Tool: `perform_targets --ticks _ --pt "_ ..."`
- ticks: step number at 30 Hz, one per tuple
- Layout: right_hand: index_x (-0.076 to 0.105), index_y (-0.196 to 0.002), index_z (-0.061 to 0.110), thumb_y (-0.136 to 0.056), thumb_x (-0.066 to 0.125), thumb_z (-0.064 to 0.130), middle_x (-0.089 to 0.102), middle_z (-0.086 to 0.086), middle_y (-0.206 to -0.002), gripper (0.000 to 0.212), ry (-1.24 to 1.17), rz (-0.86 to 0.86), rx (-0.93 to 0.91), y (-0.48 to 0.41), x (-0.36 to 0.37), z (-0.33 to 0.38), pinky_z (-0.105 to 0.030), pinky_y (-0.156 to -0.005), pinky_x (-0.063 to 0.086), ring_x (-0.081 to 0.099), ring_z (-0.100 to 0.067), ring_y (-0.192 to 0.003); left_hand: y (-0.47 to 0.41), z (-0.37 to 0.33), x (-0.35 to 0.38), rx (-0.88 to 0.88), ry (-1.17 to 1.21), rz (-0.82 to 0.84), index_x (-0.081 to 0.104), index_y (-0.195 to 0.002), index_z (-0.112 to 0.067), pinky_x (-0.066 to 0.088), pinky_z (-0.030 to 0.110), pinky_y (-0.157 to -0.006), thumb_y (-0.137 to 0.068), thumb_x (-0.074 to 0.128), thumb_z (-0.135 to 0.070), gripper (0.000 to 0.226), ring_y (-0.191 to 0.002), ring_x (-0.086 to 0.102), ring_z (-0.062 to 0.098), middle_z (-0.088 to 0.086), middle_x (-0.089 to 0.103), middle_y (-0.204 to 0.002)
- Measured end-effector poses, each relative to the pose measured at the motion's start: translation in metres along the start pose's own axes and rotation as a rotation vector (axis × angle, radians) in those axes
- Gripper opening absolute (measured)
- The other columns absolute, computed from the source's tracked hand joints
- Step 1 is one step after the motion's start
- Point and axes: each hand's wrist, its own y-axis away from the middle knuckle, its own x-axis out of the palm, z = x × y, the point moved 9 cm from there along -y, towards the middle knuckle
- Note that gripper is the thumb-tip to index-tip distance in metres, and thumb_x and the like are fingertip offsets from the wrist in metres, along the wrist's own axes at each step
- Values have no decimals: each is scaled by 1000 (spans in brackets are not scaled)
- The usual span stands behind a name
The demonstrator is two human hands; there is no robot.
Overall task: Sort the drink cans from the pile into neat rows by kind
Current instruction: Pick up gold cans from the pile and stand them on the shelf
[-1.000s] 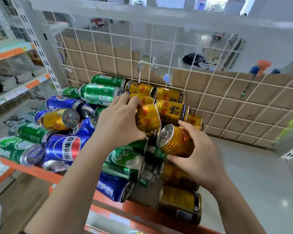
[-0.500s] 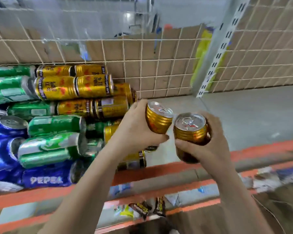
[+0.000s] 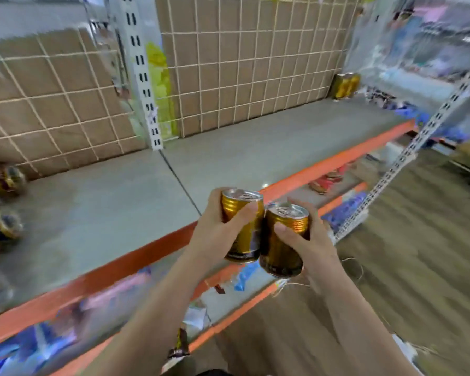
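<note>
Carried off the pile (image 3: 3, 183) to the shelf's (image 3: 114, 202) front edge: the left hand (image 3: 215, 237) fingers grip a gold can (image 3: 249, 240), the right hand (image 3: 314, 248) fingers grip a second can (image 3: 282, 257); lining them up likely comes next.

A pair of gold metal cans (image 3: 346, 84) stands at the back right corner of the grey shelf with an orange front edge (image 3: 125, 210), against the wire mesh back panel (image 3: 244, 66). A blurred pile of cans (image 3: 3, 202) lies at the shelf's left end. Before the front edge, the left hand (image 3: 215, 237) grips one upright gold can (image 3: 239, 210). It touches the second gold can (image 3: 288, 222), gripped in the right hand (image 3: 310, 248).
</note>
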Motion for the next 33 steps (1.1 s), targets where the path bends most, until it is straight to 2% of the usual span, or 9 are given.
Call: perform_targets --ticks 3,7,11,15,19,21,23,27,33 --pt "56 -113 37 -55 72 50 66 4 -110 62 -69 -48 13 -17 -68 -10 -46 -96 47 62 -16 -103 -22 -1 69 -11 91 77 54 -94 -34 50 34 -88 -57 69 -54 45 -89 63 9 -12 65 -95" --pt "62 -100 47 -55 74 52 65 1 -114 47 -102 -103 40 -39 -138 -13 -56 -98 44 59 -26 -111 -49 -15 138 10 111 149 57 -94 -32 51 34 -85 -51 64 -54 49 -89 63 12 -7 66 -94" --pt "64 -99 36 -62 73 38 71 13 -95 38 -88 -162 34 -64 -189 -9 -52 -99 45 64 -13 -96 -80 -26 182 27 75 175 60 -93 -31 49 18 -67 -53 71 -50 46 -80 64 1 -12 67 -89" --pt "62 -100 36 -62 73 31 70 16 -90 39 -85 -214 21 -103 -239 -10 -50 -94 49 65 -10 -93 -122 -34 220 74 -30 134 58 -91 -31 43 6 -57 -66 83 -23 36 -67 59 -10 -12 64 -86" --pt "60 -101 36 -61 76 29 69 13 -93 44 -49 -247 -4 -151 -280 -11 -45 -93 50 64 -12 -96 -178 -33 258 69 -69 125 61 -85 -31 47 16 -61 -58 85 -32 36 -64 59 -8 -14 65 -78" --pt "59 -106 34 -65 81 26 67 9 -100 47 -14 -251 -6 -179 -302 -9 -41 -90 51 64 -12 -98 -211 -35 280 74 -82 125 63 -83 -30 51 24 -70 -44 79 -48 45 -68 61 -3 -14 67 -76" --pt "58 -111 28 -66 82 22 67 7 -101 51 21 -280 0 -209 -326 -4 -36 -84 52 64 -10 -95 -242 -43 301 96 -131 132 63 -87 -27 51 24 -74 -38 73 -56 58 -72 61 1 -12 67 -80" --pt "59 -106 25 -64 84 18 68 2 -102 49 14 -300 16 -272 -364 0 -42 -88 52 64 -17 -98 -304 -57 334 124 -172 141 60 -93 -21 41 8 -61 -53 86 -39 51 -66 56 -7 -13 63 -81" --pt "55 -110 15 -69 79 7 64 -2 -101 48 94 -291 -30 -349 -408 6 -25 -75 47 61 -12 -91 -386 -62 364 99 -201 74 55 -88 -30 47 24 -72 -42 81 -49 56 -81 60 9 -9 64 -87"
